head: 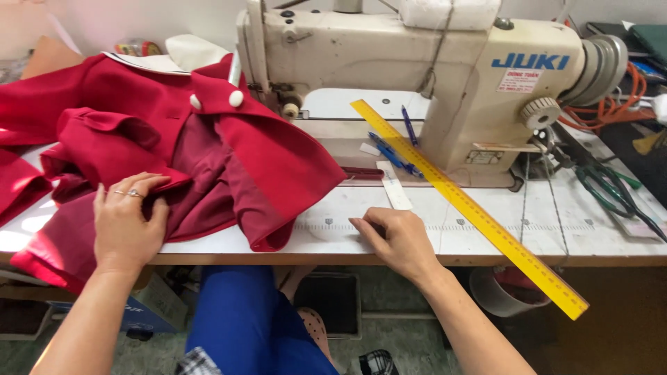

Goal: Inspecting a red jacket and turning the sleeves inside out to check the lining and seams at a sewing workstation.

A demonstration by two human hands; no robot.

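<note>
A red garment (pixel 208 153) with white round buttons and a white collar lies heaped on the left half of the sewing table (pixel 556 222). My left hand (pixel 128 222), with rings on it, rests flat on the garment's darker red lining near the front edge, fingers apart. On the bare white tabletop just right of the garment's hem lies my right hand (pixel 396 239), fingers curled down and holding nothing that I can see. A cream industrial sewing machine (pixel 431 76) stands behind both hands.
A long yellow ruler (pixel 472 208) lies diagonally from the machine bed past the table's front edge. Blue pens (pixel 392 153) and a white strip (pixel 394 186) sit by the machine. Dark scissors (pixel 611 191) and orange cable (pixel 611 107) are at the right. A bucket (pixel 504 288) stands under the table.
</note>
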